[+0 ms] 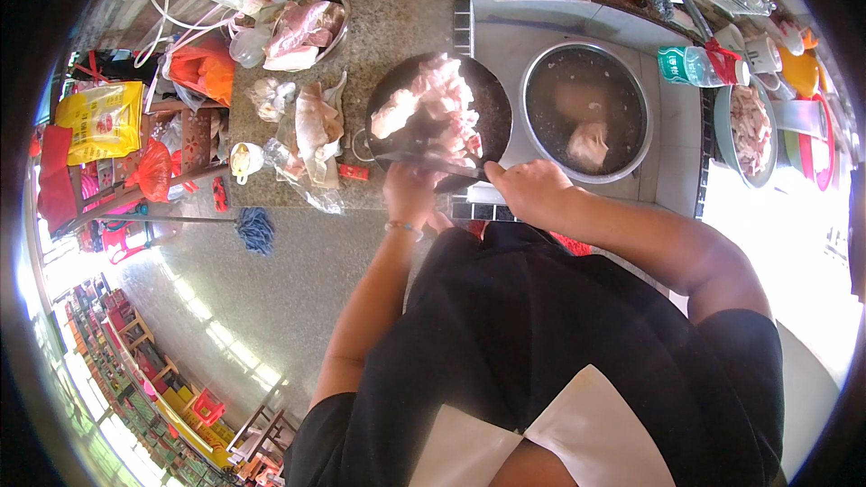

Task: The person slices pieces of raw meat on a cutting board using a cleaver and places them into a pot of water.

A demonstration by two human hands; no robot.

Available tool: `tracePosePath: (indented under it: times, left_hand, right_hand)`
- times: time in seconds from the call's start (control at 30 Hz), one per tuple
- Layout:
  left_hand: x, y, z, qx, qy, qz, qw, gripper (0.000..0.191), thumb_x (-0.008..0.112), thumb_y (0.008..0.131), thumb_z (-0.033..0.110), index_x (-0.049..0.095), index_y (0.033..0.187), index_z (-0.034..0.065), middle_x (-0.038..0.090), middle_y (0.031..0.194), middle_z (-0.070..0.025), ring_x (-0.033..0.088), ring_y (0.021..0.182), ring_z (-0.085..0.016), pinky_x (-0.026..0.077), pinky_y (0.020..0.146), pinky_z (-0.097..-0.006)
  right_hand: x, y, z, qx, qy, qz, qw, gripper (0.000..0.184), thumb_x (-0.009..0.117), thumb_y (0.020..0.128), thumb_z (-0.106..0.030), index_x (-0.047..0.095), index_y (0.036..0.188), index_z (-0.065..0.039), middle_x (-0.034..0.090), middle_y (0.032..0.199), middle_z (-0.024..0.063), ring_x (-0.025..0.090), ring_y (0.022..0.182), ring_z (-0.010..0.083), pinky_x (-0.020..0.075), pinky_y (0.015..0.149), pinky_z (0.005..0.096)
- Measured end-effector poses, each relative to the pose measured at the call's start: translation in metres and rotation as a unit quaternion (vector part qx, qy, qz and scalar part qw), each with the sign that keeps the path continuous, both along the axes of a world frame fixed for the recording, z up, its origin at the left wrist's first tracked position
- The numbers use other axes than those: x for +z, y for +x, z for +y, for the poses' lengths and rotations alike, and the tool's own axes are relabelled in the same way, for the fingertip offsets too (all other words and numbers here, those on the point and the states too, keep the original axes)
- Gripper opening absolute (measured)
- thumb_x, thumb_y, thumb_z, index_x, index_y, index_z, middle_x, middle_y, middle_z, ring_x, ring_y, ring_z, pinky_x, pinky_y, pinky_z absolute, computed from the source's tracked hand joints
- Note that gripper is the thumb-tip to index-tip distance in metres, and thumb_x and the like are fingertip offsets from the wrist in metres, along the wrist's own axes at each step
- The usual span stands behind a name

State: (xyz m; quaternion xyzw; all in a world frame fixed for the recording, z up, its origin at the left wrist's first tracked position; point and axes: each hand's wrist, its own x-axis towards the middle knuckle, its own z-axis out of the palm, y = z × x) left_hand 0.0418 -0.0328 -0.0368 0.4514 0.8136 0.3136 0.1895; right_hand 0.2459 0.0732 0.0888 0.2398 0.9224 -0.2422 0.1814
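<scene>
My right hand (pixel 534 193) grips the handle of a kitchen knife (pixel 436 163), whose blade points left across the near part of a round dark chopping board (pixel 494 108). Pale pink pieces of raw meat (pixel 443 98) lie in a curved heap on this board. Against the heap's near end is my left hand (pixel 408 193), holding the meat there; the blade hides its fingertips. Right of the board, a round metal basin (pixel 527 118) holds cloudy water with a pale chunk of meat (pixel 587 145) in it.
Left on the counter are a metal bowl (pixel 346 20) of raw meat, garlic bulbs (pixel 270 98), pork pieces (pixel 316 125), a white cup (pixel 245 160) and a small red packet (pixel 354 172). At right, a plastic bottle (pixel 697 66) lies near a bowl (pixel 722 142) of cut meat.
</scene>
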Motion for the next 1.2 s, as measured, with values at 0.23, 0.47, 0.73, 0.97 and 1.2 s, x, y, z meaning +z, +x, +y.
tracePosePath:
  times: [0.23, 0.47, 0.73, 0.97, 1.2]
  left_hand:
    - [-0.014, -0.012, -0.003, 0.005, 0.024, -0.101, 0.995, 0.015, 0.075, 0.079, 0.011, 0.065, 0.083, 0.0002, 0.064, 0.074, -0.0048, 0.06, 0.063, -0.011, 0.048, 0.056, -0.0264]
    - [0.031, -0.001, 0.008, -0.05, -0.003, -0.053, 0.997, 0.013, 0.073, 0.08, 0.012, 0.069, 0.087, 0.0023, 0.066, 0.076, -0.0055, 0.061, 0.064, -0.013, 0.049, 0.059, -0.0287]
    - [0.038, -0.002, 0.009, -0.023, -0.051, -0.008, 0.998, 0.018, 0.074, 0.079, 0.016, 0.069, 0.089, 0.0015, 0.07, 0.083, -0.0117, 0.068, 0.073, -0.021, 0.053, 0.065, -0.0333]
    - [-0.007, -0.004, -0.003, 0.008, 0.036, -0.041, 0.998, 0.016, 0.073, 0.078, 0.004, 0.063, 0.091, 0.0002, 0.067, 0.077, -0.0076, 0.064, 0.064, -0.012, 0.052, 0.057, -0.0258]
    - [-0.024, -0.005, -0.01, 0.044, 0.061, -0.119, 0.99, 0.017, 0.072, 0.079, 0.002, 0.06, 0.091, -0.0005, 0.067, 0.077, -0.0071, 0.064, 0.064, -0.011, 0.051, 0.054, -0.0243]
  right_hand:
    - [-0.02, -0.033, 0.0, -0.038, -0.033, 0.03, 0.998, 0.031, 0.054, 0.082, -0.007, 0.046, 0.111, 0.002, 0.067, 0.075, 0.0151, 0.068, 0.069, 0.0305, 0.0522, 0.056, 0.0423]
    - [-0.024, -0.011, 0.006, -0.009, -0.007, 0.016, 1.0, 0.032, 0.054, 0.083, -0.008, 0.047, 0.114, -0.001, 0.067, 0.076, 0.0153, 0.068, 0.069, 0.0306, 0.0529, 0.058, 0.0415]
    - [-0.058, -0.05, 0.01, 0.038, 0.039, 0.033, 0.998, 0.041, 0.048, 0.087, -0.009, 0.045, 0.128, -0.005, 0.068, 0.085, 0.0166, 0.069, 0.077, 0.0294, 0.0545, 0.064, 0.042]
    - [-0.019, -0.022, 0.032, 0.018, 0.03, -0.022, 0.999, 0.04, 0.045, 0.089, -0.011, 0.043, 0.128, -0.001, 0.068, 0.082, 0.0166, 0.068, 0.076, 0.0317, 0.0531, 0.065, 0.042]
    - [0.008, -0.013, 0.018, 0.024, 0.027, -0.012, 0.999, 0.038, 0.047, 0.087, -0.012, 0.046, 0.123, 0.001, 0.067, 0.076, 0.0159, 0.068, 0.069, 0.0302, 0.0526, 0.058, 0.0411]
